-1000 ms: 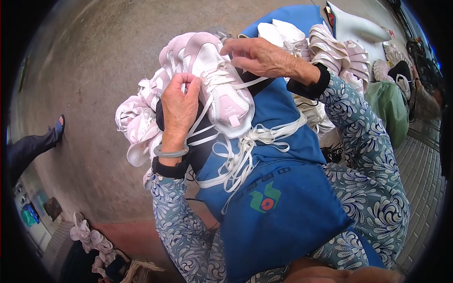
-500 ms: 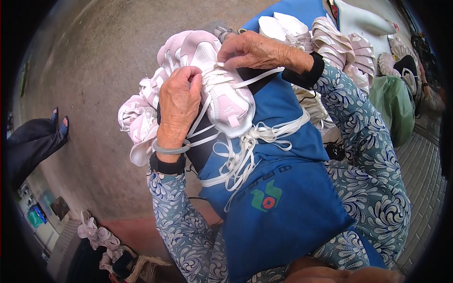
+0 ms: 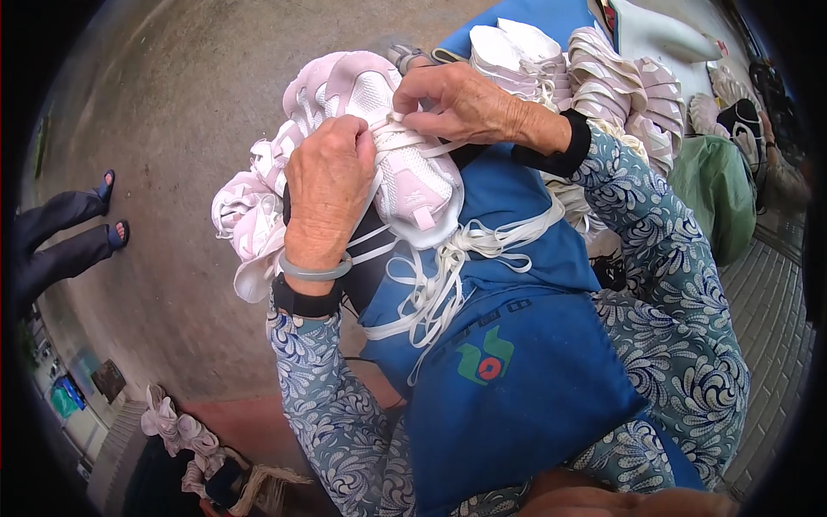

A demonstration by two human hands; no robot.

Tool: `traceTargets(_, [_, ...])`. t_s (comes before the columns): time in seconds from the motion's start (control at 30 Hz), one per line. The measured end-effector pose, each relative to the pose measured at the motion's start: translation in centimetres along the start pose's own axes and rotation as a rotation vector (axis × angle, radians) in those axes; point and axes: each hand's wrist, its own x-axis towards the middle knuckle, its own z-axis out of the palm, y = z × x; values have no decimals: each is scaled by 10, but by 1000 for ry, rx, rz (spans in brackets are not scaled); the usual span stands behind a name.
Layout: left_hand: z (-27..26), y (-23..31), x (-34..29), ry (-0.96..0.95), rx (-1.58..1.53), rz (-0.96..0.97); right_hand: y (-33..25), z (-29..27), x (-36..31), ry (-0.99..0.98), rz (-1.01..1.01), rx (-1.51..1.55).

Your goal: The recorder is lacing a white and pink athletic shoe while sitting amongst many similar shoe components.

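Observation:
A pink and white shoe upper (image 3: pixel 419 191) lies over my lap, its tongue end toward me and white lacing (image 3: pixel 398 142) across its middle. My left hand (image 3: pixel 332 177) has thumb and fingers pinched at the left edge of the lacing. On the other side my right hand (image 3: pixel 452 103) pinches a white shoelace near the top of the lacing. The fingertips of both hands are partly hidden. A bundle of white shoelaces (image 3: pixel 457 258) is tied round my waist over the blue apron (image 3: pixel 517 388).
More pink and white uppers (image 3: pixel 250 207) hang in a row beyond my left hand. Stacked uppers (image 3: pixel 603 77) lie at the far right, beside a green bag (image 3: pixel 711 194). A person's legs in dark trousers (image 3: pixel 65 220) stand on the concrete floor (image 3: pixel 181 172) at left.
Both hands have shifted slightly at the lacing, and the loose lace end at the right is now pulled in closer. The person at left has moved their feet apart.

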Motion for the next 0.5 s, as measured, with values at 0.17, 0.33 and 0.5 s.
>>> traceTargets(0.17, [0,-2,-4,-4,7,-3,-9,-14,8,-196,76,46])
traceTargets(0.33, [-3,3,-1,-32,45,18,6,-11,9,-189,-91,71])
traceTargets(0.5, [-4,4,2,-52,82,7,0,-4,10,-116,-175,-178])
